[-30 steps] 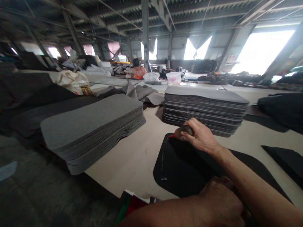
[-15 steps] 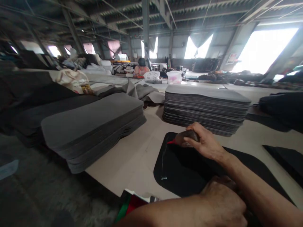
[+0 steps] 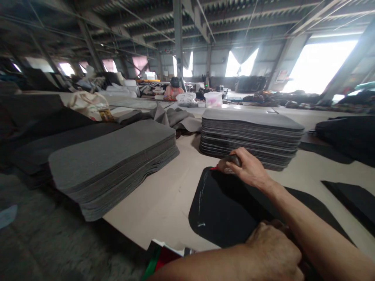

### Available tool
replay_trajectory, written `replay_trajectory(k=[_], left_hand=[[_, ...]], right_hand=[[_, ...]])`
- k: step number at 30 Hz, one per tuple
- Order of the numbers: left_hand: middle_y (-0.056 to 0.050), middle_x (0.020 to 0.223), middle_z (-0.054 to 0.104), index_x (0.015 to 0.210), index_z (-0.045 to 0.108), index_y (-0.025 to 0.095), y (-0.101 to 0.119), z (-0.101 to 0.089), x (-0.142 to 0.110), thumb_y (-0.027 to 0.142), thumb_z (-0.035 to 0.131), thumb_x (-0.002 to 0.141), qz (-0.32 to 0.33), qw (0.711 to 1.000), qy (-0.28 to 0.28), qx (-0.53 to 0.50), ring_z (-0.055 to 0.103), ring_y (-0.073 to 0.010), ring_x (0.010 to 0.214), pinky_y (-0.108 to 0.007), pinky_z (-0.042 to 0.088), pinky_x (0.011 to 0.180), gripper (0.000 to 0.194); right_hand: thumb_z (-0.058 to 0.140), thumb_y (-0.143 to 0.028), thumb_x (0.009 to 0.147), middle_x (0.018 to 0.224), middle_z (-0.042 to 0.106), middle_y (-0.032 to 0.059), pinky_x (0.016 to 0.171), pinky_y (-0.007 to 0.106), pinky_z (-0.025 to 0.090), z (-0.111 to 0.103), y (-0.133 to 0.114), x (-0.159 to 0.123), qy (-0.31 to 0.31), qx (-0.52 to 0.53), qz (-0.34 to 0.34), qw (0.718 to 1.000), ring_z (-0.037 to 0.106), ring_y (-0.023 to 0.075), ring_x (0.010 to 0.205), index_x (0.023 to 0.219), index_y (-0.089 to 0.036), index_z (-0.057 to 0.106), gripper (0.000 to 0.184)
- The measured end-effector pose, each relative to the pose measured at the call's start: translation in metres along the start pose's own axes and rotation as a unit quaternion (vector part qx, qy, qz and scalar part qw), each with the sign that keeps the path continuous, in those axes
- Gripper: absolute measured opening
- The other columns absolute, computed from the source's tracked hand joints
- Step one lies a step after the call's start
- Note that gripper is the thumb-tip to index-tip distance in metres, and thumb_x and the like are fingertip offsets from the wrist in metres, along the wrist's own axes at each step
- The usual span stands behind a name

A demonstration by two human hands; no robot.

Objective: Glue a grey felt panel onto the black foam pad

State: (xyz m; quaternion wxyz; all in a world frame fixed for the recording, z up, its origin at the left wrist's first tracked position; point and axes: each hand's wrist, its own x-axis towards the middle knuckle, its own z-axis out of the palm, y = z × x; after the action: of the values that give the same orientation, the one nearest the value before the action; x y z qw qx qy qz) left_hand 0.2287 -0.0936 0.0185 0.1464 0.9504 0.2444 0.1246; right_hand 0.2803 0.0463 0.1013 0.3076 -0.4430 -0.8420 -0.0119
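Observation:
A black mat [image 3: 228, 210] with rounded corners lies flat on the tan table [image 3: 164, 195] in front of me. My right hand [image 3: 244, 168] is closed round a small dark tool with a red tip [image 3: 231, 160], held at the mat's far left corner. My left hand [image 3: 274, 249] rests closed, knuckles up, on the near part of the mat; what its fingers hold is hidden. A faint whitish streak runs along the mat's left edge.
A grey felt stack [image 3: 114, 160] sits to the left, another grey stack [image 3: 249, 130] just beyond my right hand. Dark pieces [image 3: 351, 195] lie at the right. A red and green packet [image 3: 164, 259] lies at the near edge. A person [image 3: 172, 89] sits far back.
My right hand drew the tool a little toward me along the mat, then went back to the far corner. My left hand has stayed put.

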Motion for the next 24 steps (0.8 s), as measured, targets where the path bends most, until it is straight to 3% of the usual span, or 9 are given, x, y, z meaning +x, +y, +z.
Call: replay_trajectory(k=[5, 11, 17, 24], left_hand=[[-0.011, 0.116, 0.067, 0.098, 0.070, 0.015, 0.000, 0.000, -0.002, 0.041, 0.045, 0.090, 0.002, 0.999, 0.033, -0.003, 0.059, -0.0315, 0.109, -0.046, 0.053, 0.086, 0.036], [-0.009, 0.109, 0.067, 0.104, 0.068, 0.017, 0.005, -0.017, -0.010, 0.037, 0.051, 0.093, -0.019, 0.999, 0.022, -0.020, 0.059, -0.0277, 0.105, -0.042, 0.053, 0.087, 0.029], [-0.005, 0.115, 0.065, 0.106, 0.066, 0.020, 0.008, -0.023, -0.014, 0.029, 0.054, 0.094, -0.047, 0.994, 0.041, -0.084, 0.055, -0.0246, 0.110, -0.044, 0.051, 0.096, 0.019], [-0.004, 0.115, 0.064, 0.109, 0.064, 0.020, 0.008, -0.024, -0.014, 0.023, 0.056, 0.092, -0.064, 0.991, 0.046, -0.108, 0.054, -0.0243, 0.112, -0.043, 0.049, 0.099, 0.019]], right_hand=[[0.060, -0.035, 0.092, 0.102, 0.057, 0.0041, 0.074, 0.035, 0.043, -0.008, 0.004, 0.000, -0.001, -0.029, 0.008, 1.000, 0.058, 0.0237, 0.089, 0.106, -0.022, 0.054, 0.020], [0.060, -0.034, 0.091, 0.107, 0.059, 0.0047, 0.074, 0.035, 0.043, -0.038, 0.018, -0.016, -0.024, -0.076, 0.037, 0.996, 0.060, 0.0248, 0.092, 0.107, -0.022, 0.053, 0.021], [0.057, -0.038, 0.091, 0.105, 0.061, 0.0053, 0.072, 0.034, 0.044, -0.084, 0.050, -0.061, -0.030, -0.087, 0.099, 0.991, 0.060, 0.0243, 0.088, 0.107, -0.022, 0.056, 0.022], [0.055, -0.053, 0.088, 0.096, 0.062, 0.0058, 0.065, 0.034, 0.041, -0.126, 0.089, -0.127, 0.011, -0.132, 0.203, 0.970, 0.060, 0.0243, 0.077, 0.101, -0.022, 0.059, 0.034]])
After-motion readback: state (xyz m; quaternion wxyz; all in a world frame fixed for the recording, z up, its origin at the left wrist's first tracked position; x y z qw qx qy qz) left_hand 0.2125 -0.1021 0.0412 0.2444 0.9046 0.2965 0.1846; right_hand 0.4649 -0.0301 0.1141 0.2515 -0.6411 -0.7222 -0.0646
